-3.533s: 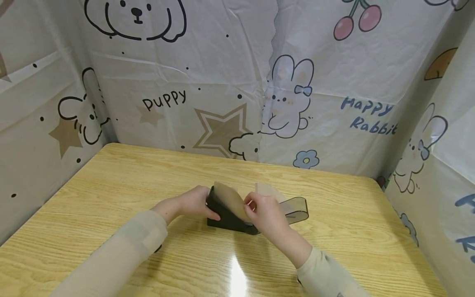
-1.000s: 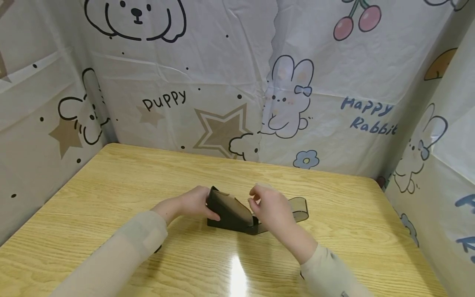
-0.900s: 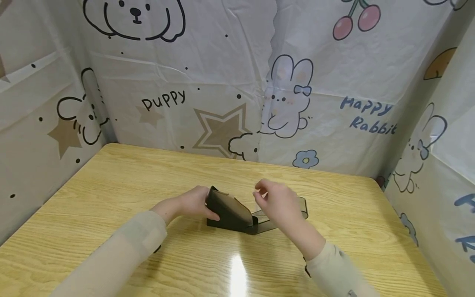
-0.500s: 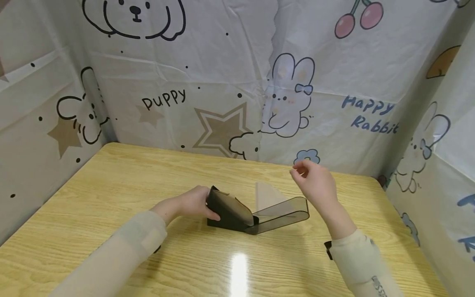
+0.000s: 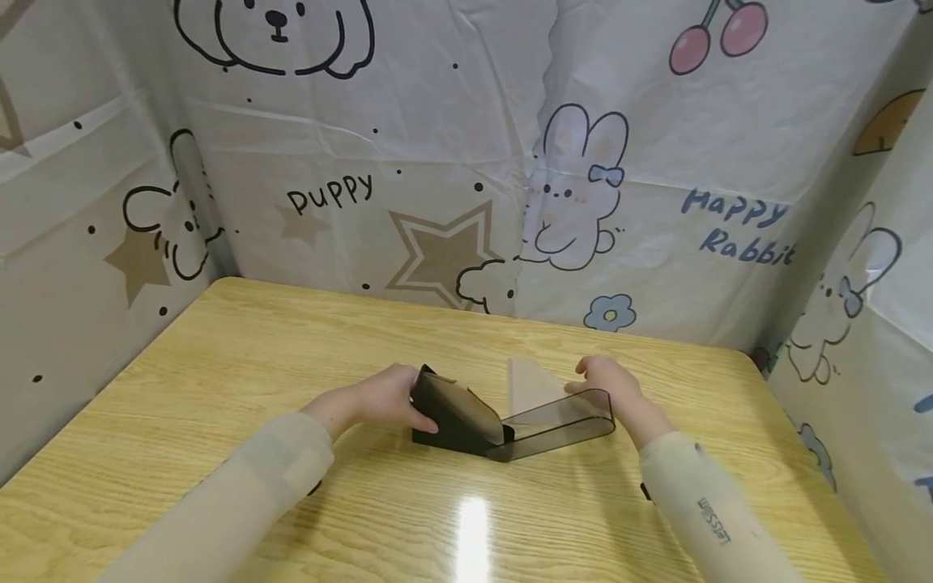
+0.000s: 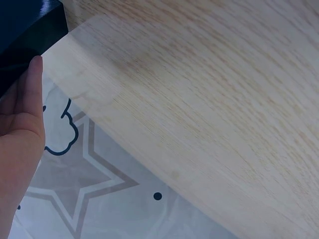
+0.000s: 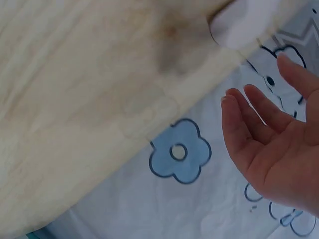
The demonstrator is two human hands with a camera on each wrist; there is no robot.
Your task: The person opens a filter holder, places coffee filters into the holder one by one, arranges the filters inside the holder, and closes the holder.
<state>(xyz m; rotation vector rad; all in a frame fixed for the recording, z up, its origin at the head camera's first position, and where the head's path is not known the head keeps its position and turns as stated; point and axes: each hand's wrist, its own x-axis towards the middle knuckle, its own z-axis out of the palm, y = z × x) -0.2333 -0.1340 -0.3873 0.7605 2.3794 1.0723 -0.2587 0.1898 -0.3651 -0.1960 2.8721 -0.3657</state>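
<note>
Right hand (image 5: 618, 392) has dropped, loose and empty, likely reaching for the centre-right clear lid (image 5: 561, 439); a pinch seems needed. Left hand (image 5: 388, 397) grips the black box (image 5: 455, 427).

Left sleeve (image 5: 240, 494) pale beige; right sleeve (image 5: 678, 478) matching, dark lettering (image 5: 713, 521).

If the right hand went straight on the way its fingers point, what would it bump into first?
Probably the pale, translucent triangular panel just left of the right hand in the head view. Depth is unclear, so the smoky transparent cover with a rounded end might come first.
</note>
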